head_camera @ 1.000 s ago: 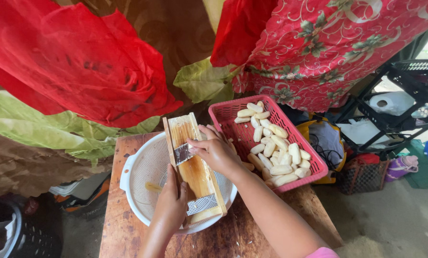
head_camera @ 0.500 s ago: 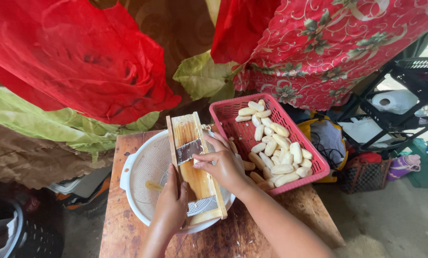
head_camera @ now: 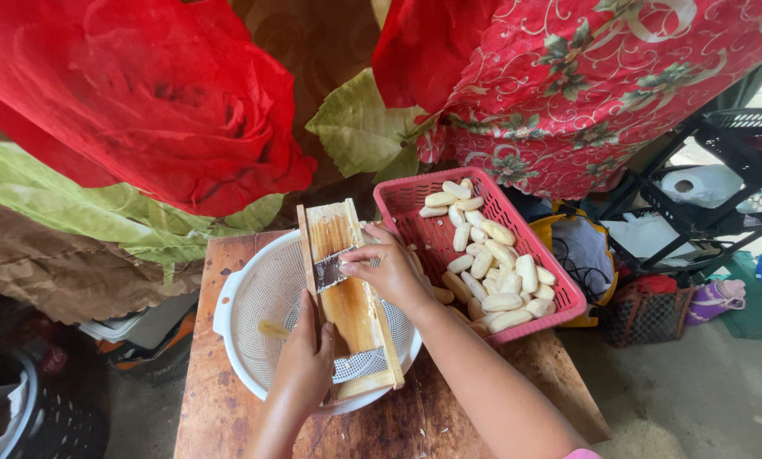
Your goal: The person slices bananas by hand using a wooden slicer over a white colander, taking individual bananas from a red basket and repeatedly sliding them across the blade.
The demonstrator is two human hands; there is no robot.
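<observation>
A wooden slicer board [head_camera: 347,289] with a metal blade lies tilted across a white colander [head_camera: 253,314] on a small wooden table [head_camera: 219,408]. My left hand [head_camera: 306,357] grips the board's near left edge. My right hand [head_camera: 387,270] rests on the board right by the blade, fingers curled over a small piece that I cannot make out. A pink plastic basket [head_camera: 406,200] of several peeled pale bananas [head_camera: 491,272] stands just right of the colander. A thin yellowish slice [head_camera: 272,329] lies inside the colander.
Red and green floral cloth [head_camera: 143,110] hangs close behind the table. A dark metal rack [head_camera: 721,187] with a paper roll stands at the right, with bags [head_camera: 653,310] on the ground beside it. A dark crate [head_camera: 24,416] sits at the lower left.
My right hand slid down the board and has come back up to the blade. My left hand stays on the board's edge.
</observation>
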